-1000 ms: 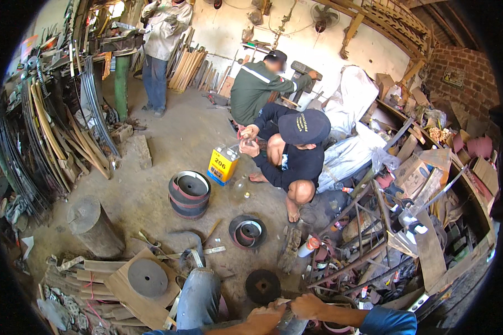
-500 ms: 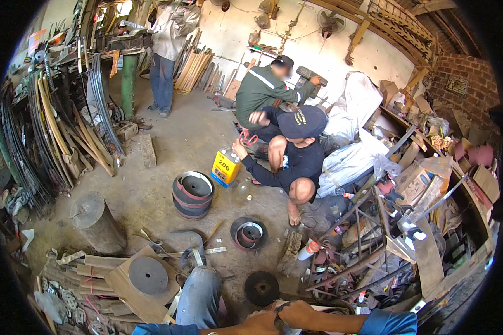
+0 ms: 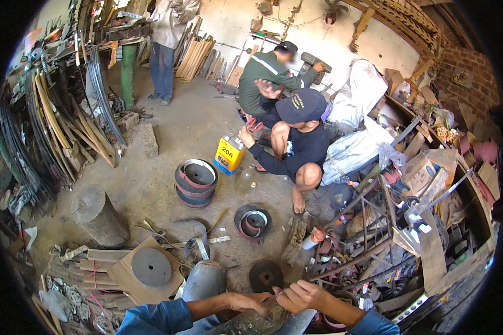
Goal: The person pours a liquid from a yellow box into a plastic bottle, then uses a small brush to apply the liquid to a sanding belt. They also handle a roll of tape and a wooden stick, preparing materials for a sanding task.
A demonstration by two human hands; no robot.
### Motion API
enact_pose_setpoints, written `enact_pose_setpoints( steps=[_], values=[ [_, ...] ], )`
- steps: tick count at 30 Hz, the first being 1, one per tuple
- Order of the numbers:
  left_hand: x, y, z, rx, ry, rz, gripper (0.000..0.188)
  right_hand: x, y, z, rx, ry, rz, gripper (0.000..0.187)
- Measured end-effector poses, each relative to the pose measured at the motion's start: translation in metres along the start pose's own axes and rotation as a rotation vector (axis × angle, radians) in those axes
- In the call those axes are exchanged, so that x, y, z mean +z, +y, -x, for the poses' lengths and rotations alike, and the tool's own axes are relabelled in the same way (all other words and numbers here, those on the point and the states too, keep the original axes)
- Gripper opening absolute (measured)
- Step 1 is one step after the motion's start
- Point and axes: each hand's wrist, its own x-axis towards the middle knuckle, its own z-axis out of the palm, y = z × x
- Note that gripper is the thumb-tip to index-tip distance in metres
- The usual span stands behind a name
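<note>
At the lower edge, my left hand [image 3: 248,302] rests at a dull, scuffed, rounded piece [image 3: 246,325] over my lap; its fingers curl down at the far side, and what they grip is hidden. Just to its right, my right hand [image 3: 299,296] is closed, with the thumb pressed toward the left hand; the thing in its fingers is too small to name. Beyond my hands a dark abrasive disc [image 3: 266,276] lies on the floor. Left of my knee [image 3: 205,279], a grey disc [image 3: 151,267] sits on a square of cardboard [image 3: 129,282].
A person in a black cap [image 3: 300,106] squats ahead, holding red-handled scissors [image 3: 255,125]. Behind, another wears a green jacket [image 3: 257,78]; a third stands farther back. Stacked rolls [image 3: 194,190], a yellow can [image 3: 229,153] and a wooden stump [image 3: 95,215] stand between. Scrap [image 3: 369,240] crowds the right.
My hands have risen farther into view and slightly apart, and the rounded piece now shows beneath them. The view has shifted slightly. The squatting person's raised hand has moved a little.
</note>
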Motion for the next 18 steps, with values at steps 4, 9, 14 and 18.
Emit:
enact_pose_setpoints(
  steps=[4,9,14,18],
  values=[
    [0.008,-0.013,-0.010,-0.016,-0.238,0.471,0.075,-0.048,0.020,-0.045,-0.124,0.262,0.127,0.031],
    [0.055,-0.003,-0.052,0.105,-0.406,0.599,0.075,-0.073,0.022,-0.046,-0.079,0.556,0.300,0.035],
    [0.068,0.055,-0.020,0.178,-0.602,0.304,0.059,-0.064,0.016,-0.028,-0.165,0.675,0.351,0.036],
    [0.090,0.104,-0.021,0.299,-0.656,-0.128,0.025,-0.086,0.008,-0.017,-0.170,0.691,0.473,0.023]
  ],
)
